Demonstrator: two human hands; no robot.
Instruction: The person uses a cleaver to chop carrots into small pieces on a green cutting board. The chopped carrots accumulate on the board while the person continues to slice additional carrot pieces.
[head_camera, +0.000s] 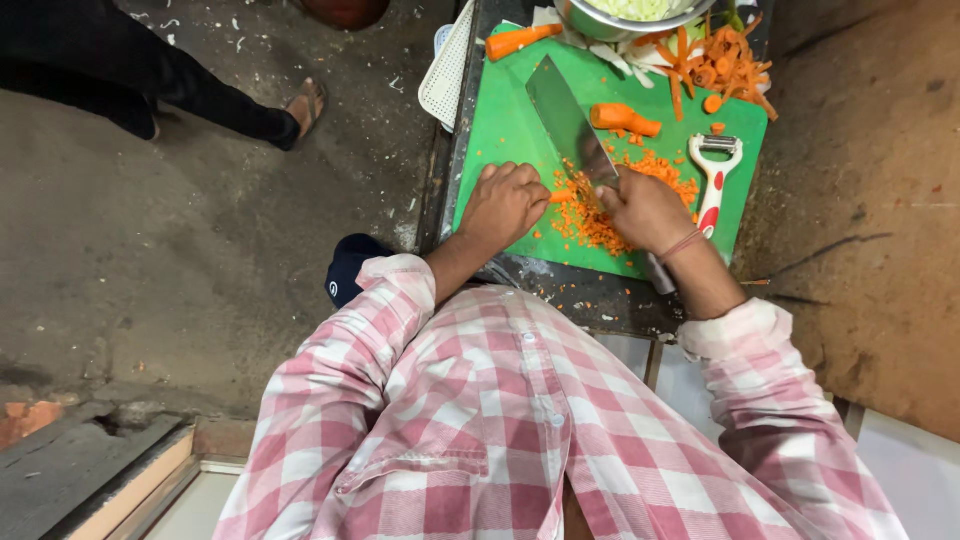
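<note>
My left hand (503, 203) presses down on thin carrot sticks (562, 196) on a green cutting board (500, 120), fingers curled. My right hand (648, 208) grips the handle of a wide steel cleaver (570, 125), whose blade rests across the board right beside my left fingers. A heap of finely diced carrot (600, 215) lies under and around the blade. A larger carrot chunk (625, 119) sits just beyond the blade's far side.
A white-and-red peeler (714, 175) lies at the board's right edge. Carrot peels (725, 60), another carrot piece (522, 40) and a steel bowl (625, 18) sit at the far end. A white perforated tray (447, 70) leans left. Another person's foot (305, 105) stands on the floor.
</note>
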